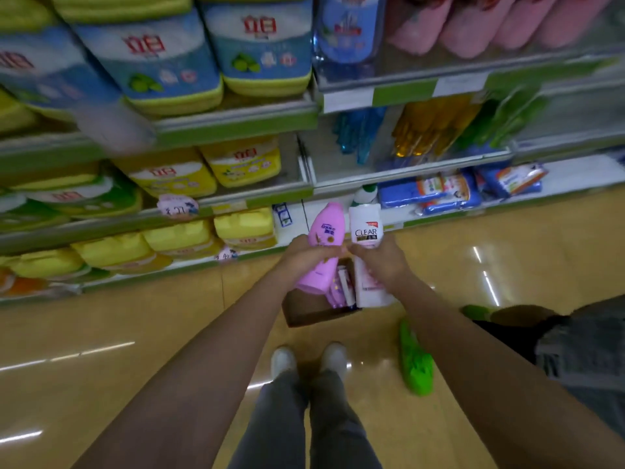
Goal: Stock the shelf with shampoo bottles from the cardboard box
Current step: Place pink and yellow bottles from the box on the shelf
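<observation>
Single head-worn view, forward and down, close above outstretched arms

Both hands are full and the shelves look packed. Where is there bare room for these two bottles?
Bare shelf shows on the low white board right of the blue packs. The yellow jugs on the left stand crowded. The pink bottle and white bottle hang above the box.
</observation>
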### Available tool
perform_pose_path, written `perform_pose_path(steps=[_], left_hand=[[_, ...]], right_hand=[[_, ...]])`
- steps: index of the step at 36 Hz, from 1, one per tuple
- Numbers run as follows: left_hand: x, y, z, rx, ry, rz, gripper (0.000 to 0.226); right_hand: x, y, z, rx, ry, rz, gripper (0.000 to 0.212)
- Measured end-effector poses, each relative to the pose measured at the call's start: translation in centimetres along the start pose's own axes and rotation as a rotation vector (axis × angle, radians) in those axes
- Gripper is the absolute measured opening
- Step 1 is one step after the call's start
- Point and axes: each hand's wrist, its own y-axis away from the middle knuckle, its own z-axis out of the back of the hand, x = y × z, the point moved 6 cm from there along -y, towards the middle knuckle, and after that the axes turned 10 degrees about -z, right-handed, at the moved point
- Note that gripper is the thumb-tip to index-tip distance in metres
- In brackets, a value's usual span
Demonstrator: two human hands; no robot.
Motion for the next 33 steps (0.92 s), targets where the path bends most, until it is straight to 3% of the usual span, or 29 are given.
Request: perform_pose_path(steps=[3,9,15,19,24,27,33], left_hand=[[-2.7,0.9,0.5,0.012,-0.017,-0.080,0.022],[-7.6,2.3,1.7,0.017,0.005,-0.225,0.023],[-12.5,3.7,3.2,-0.007,0.013,-0.334,0.041],[-15.6,4.6,4.3,-0.021,0.051,-0.408,0.035],[-19.0,5.6,5.8,-0.021,0.178,-0.462,0.023],[-20.8,5.7,6.6,-0.012,0.194,-0.491,0.020],[-25.0,7.0,8.0,-0.021,0.150,-0.568,0.049]], right_hand=[[1.4,1.8,1.3,-0.004,-0.055,0.001,0.054],[4.8,4.7,3.2,0.025,-0.174,0.062,0.054],[9.1,7.4,4.2,0.096,-0.301,0.123,0.050],[12.5,8.8,4.9,0.113,-0.340,0.197,0.079],[16.6,12.1,6.0,0.154,-0.392,0.309,0.049],[18.6,13.5,6.6,0.184,-0.435,0.353,0.051],[22.2,15.8,8.1,0.213,-0.509,0.413,0.017]])
